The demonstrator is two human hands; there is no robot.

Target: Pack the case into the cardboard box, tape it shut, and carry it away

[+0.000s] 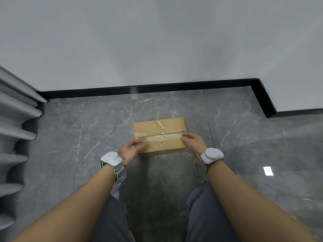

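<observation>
Though taped, box (160, 136) (both hands (130, 151) gripping)

A closed cardboard box (159, 135) sits on a grey marble floor (87, 130), with bare floor open on its far, left and right sides. The left hand (130, 151) and right hand (192, 143) occupy the box's two short ends, fingers curled over its top edges. Beyond the box, a wall (157, 41) with a black baseboard (139, 89) closes off the far side. A wall corner (262, 100) juts out at the far right. Grey pleated curtains (15, 137) line the left edge. The person's knees (206, 206) fill the near floor below the box.
</observation>
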